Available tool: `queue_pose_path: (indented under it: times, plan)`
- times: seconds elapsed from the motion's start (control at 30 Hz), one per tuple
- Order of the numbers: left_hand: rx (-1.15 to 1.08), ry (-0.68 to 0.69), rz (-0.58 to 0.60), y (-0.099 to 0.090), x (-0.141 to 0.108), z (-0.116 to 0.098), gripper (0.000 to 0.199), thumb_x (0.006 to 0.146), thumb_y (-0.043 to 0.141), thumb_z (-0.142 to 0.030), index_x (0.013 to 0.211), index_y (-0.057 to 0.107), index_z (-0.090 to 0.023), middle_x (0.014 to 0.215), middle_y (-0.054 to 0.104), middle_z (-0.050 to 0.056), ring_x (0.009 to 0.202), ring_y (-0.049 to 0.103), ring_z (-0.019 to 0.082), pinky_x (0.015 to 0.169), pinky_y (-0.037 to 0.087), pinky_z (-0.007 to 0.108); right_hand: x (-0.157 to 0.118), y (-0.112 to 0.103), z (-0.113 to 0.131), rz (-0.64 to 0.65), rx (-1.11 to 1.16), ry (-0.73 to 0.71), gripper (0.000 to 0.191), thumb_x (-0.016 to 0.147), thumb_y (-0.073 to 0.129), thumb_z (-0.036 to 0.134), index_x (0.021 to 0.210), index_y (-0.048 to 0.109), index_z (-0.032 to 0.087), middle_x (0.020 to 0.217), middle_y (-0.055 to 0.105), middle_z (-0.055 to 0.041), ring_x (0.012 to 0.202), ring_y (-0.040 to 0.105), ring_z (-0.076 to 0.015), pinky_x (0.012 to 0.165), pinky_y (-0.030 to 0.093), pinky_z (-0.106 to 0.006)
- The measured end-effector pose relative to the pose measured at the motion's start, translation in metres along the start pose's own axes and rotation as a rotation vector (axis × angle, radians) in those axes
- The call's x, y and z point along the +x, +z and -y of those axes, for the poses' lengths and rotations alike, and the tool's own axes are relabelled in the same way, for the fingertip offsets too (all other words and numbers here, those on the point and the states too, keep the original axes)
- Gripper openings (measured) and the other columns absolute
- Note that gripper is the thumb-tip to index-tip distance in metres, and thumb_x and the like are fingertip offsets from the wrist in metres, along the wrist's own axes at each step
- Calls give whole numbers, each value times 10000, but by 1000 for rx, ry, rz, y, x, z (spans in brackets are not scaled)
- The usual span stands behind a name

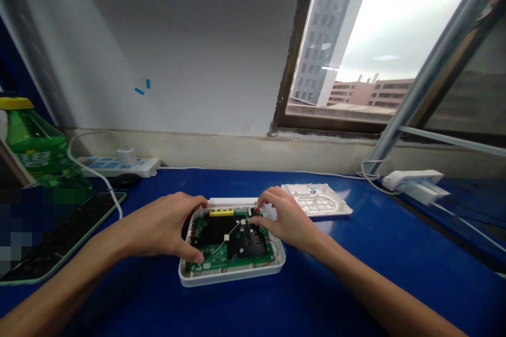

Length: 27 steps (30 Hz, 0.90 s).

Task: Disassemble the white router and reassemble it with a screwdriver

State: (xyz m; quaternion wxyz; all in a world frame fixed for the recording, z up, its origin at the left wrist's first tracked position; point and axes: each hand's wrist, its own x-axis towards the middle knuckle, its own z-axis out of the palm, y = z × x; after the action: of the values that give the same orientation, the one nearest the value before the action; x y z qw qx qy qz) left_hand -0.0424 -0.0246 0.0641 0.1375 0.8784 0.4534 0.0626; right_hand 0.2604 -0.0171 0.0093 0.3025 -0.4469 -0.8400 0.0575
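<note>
A white plastic housing point(237, 277) lies on the blue table, holding a green circuit board point(215, 259) with black plates and a yellow part. My left hand point(169, 226) spans the housing's left side, thumb on the board's lower left corner and fingers at the upper left edge. At the upper right, my right hand point(280, 218) has its fingers at the far rim and its thumb over the board near a small white connector on a thin cable. Both hands are spread around the device.
Behind the right hand lies a white plastic cover point(318, 200). A phone point(63, 237), a green bottle point(37, 147) and a white power strip point(146, 167) are on the left. White adapters point(417, 184) sit at the right beside a metal pole point(411, 89).
</note>
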Motion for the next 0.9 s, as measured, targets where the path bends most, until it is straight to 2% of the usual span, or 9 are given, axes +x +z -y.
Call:
queue_pose_path:
  times: [0.13,0.27,0.33,0.5,0.63,0.77,0.9]
  plan:
    - [20,-12,0,0,0,1,732,621,792,-637,1239,677,-261,1113,736,92,1016,679,333,866,494,374,2,-6,-1,-27,39,1,252,843,795,415,886,651,212,885,657,-21,850,590,-198,727,428,-313]
    - [25,-26,14,3,-1,6,773,638,794,-652,1291,649,-264,1193,694,93,1094,645,340,928,489,407,6,-19,-3,-143,86,22,164,959,658,343,874,635,205,836,660,-7,752,589,-154,695,431,-290]
    - [2,-20,2,6,-2,9,799,647,795,-649,1329,625,-270,1259,642,96,1120,629,330,942,491,400,6,-27,-6,-150,92,26,173,977,629,333,866,628,200,812,659,-4,713,584,-142,673,432,-279]
    - [-74,62,-25,13,-1,7,877,684,775,-654,1457,519,-329,1334,543,87,1153,593,312,970,491,394,2,-36,-8,59,31,-58,127,980,618,324,969,662,205,894,681,-23,786,611,-160,708,445,-285]
    - [-72,74,-11,21,2,-2,902,690,778,-670,1468,495,-311,1335,520,95,1197,547,316,1020,464,419,-2,-34,-4,182,7,-115,228,939,674,396,1087,668,222,1021,675,-41,879,625,-183,771,474,-309]
    - [-105,62,19,26,5,-4,919,692,792,-659,1477,460,-317,1318,504,84,1169,544,293,1002,472,395,-4,-31,-3,256,44,-136,398,883,732,468,1196,650,236,1145,645,-58,951,629,-202,839,504,-330]
    - [-105,66,27,29,9,-1,935,679,799,-667,1472,456,-308,1285,505,83,1147,533,298,979,472,397,-4,-28,-4,269,60,-132,410,883,737,447,1224,640,240,1198,623,-69,992,623,-211,877,512,-341]
